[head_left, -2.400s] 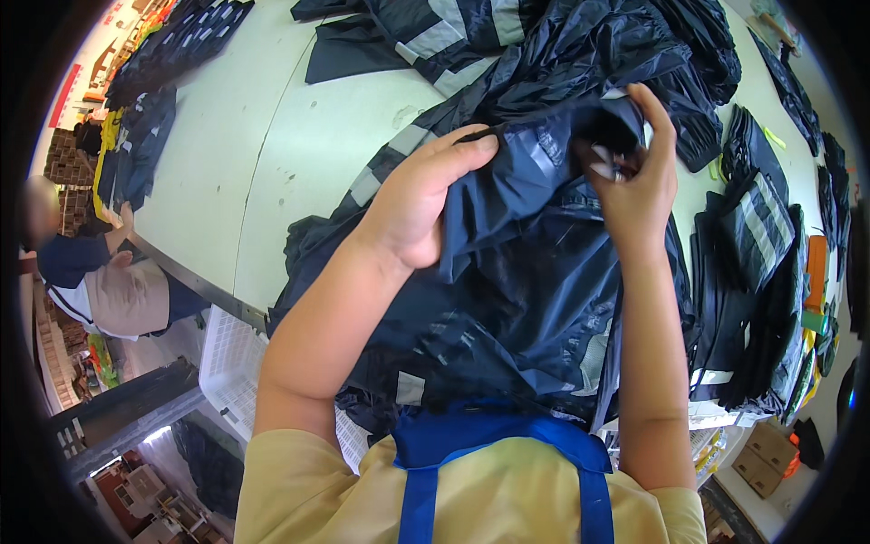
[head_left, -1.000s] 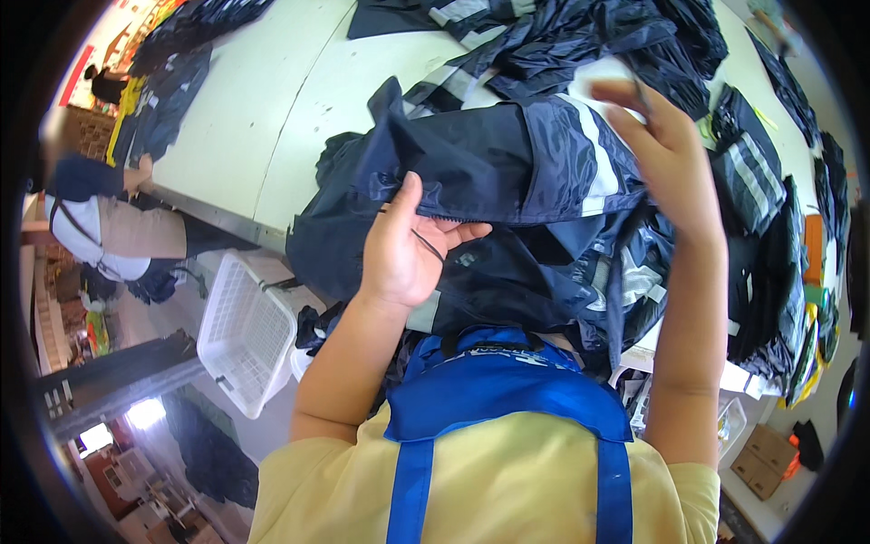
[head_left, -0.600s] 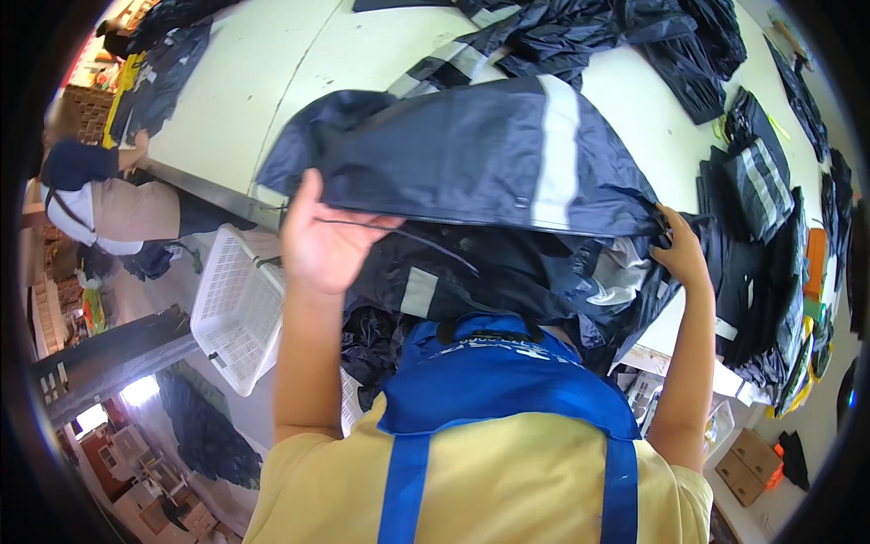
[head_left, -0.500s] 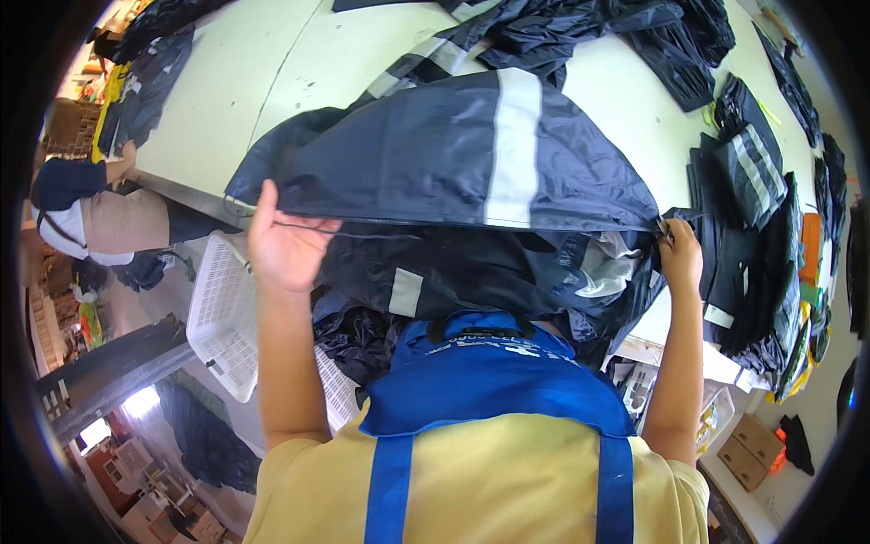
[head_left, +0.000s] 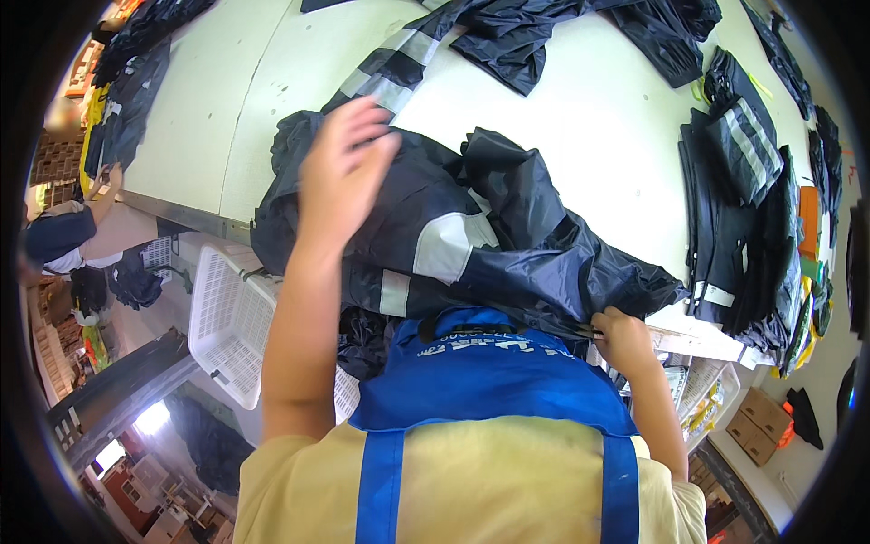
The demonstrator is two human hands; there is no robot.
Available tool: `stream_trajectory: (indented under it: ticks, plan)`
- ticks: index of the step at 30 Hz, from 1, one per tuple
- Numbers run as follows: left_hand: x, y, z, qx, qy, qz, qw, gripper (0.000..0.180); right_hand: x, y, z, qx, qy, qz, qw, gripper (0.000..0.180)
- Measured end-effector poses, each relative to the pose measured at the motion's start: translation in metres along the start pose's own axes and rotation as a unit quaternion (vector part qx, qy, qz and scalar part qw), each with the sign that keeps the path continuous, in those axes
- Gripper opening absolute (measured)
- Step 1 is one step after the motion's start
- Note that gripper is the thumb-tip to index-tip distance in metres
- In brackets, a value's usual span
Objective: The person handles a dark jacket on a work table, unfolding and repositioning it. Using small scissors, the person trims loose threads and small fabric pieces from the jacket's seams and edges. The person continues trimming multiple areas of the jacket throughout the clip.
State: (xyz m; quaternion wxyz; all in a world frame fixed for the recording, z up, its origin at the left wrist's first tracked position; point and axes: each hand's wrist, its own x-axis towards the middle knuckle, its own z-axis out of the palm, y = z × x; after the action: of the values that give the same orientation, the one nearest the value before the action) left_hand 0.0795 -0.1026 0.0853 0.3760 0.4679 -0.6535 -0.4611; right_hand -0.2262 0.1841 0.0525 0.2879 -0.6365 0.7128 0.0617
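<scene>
At left I see a white basket [head_left: 210,340]; next, my blurred left hand [head_left: 343,177], fingers loose and empty, over the dark garment [head_left: 535,276] at the tabletop's [head_left: 589,118] near edge; my right hand [head_left: 625,341] pinches its edge, beside folded dark clothes [head_left: 716,227].

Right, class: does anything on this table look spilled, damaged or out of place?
Nothing stands out as spilled or damaged. The dark garment at the right hand lies bunched and crumpled, unlike the folded garments farther right, though that may just be handling.
</scene>
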Motion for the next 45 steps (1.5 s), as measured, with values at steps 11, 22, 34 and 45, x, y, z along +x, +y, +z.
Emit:
stream_trajectory:
  ticks: [11, 22, 34, 45]
  plan:
    - [0.04, 0.056, 0.074, -0.107, -0.099, 0.256, 0.956, 0.028, 0.01, -0.019, -0.094, 0.536, 0.152, 0.022, 0.83, 0.034]
    - [-0.009, 0.046, 0.048, -0.135, -0.143, 0.107, 0.975, 0.025, 0.086, -0.093, -0.102, 0.834, 0.151, -0.204, 0.49, 0.033]
    - [-0.026, 0.091, 0.038, -0.231, -0.068, 0.026, 0.97, 0.039, 0.085, -0.136, -0.145, 0.588, 0.26, -0.185, 0.743, 0.025]
    - [-0.032, 0.064, 0.016, -0.597, -0.162, -0.147, 0.772, 0.035, 0.085, -0.114, -0.112, 0.675, 0.26, -0.115, 0.681, 0.016]
